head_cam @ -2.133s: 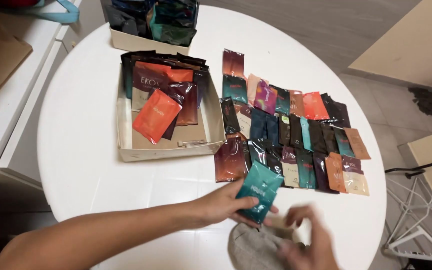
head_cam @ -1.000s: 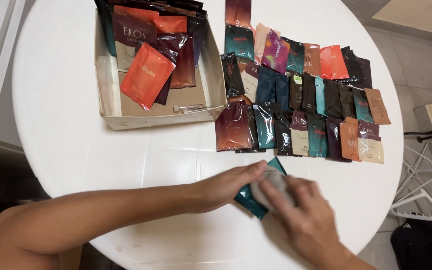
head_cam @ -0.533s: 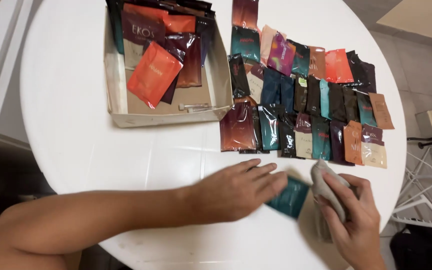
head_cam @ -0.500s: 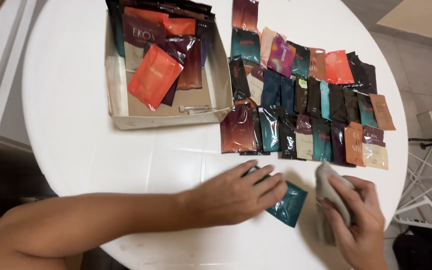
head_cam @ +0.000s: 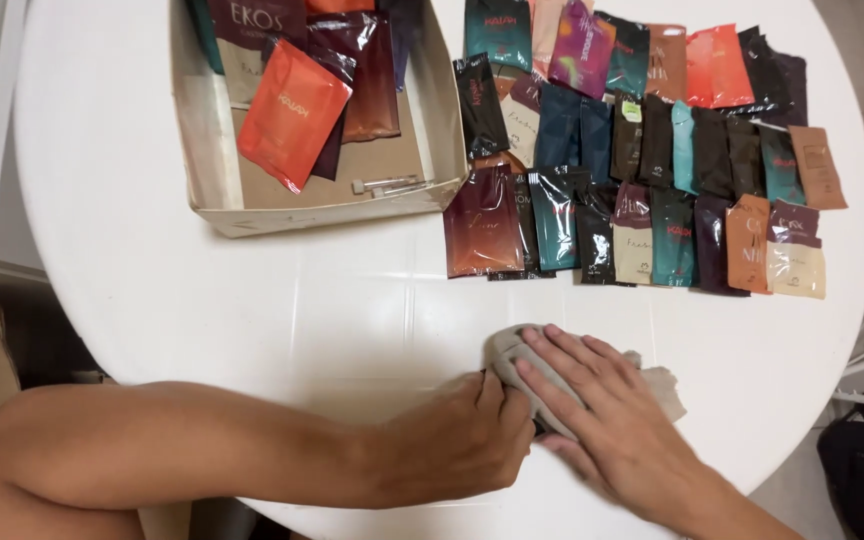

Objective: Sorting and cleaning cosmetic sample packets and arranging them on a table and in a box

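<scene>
The right hand (head_cam: pixel 607 415) lies flat, fingers spread and pressed onto a beige cloth (head_cam: pixel 657 385) on the white round table (head_cam: pixel 252 310). Just left of the cloth, the left hand (head_cam: pixel 462 440) is curled, fingertips against the cloth's edge. Beyond the cloth lie rows of coloured sachets (head_cam: pixel 642 150); left of those, an open cardboard box (head_cam: pixel 322 200) holds more.

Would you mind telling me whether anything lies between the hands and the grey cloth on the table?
Nothing visible does: the right hand lies flat on the grey cloth, and the left hand touches its near edge.
</scene>
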